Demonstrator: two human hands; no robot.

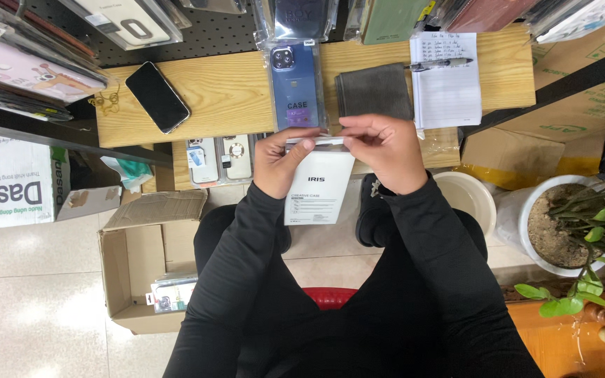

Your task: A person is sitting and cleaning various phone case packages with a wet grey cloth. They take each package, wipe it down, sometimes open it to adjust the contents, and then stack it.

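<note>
Both my hands hold a flat white phone-case package [320,187] by its top edge, just in front of the wooden shelf [225,91]. My left hand [281,159] pinches the top left corner, thumb over the flap. My right hand [381,148] grips the top right corner, fingers curled over the edge. The package hangs down over my lap, printed side toward me. Just beyond my hands a blue phone in a clear packaged case [295,85] lies on the shelf, next to a dark grey cloth [374,91].
A black phone [157,96] and a notepad [447,82] with a pen [439,64] lie on the shelf. Packaged cases hang above. An open cardboard box [141,266] sits on the floor at left, a white bucket [467,196] and potted plant [575,224] at right.
</note>
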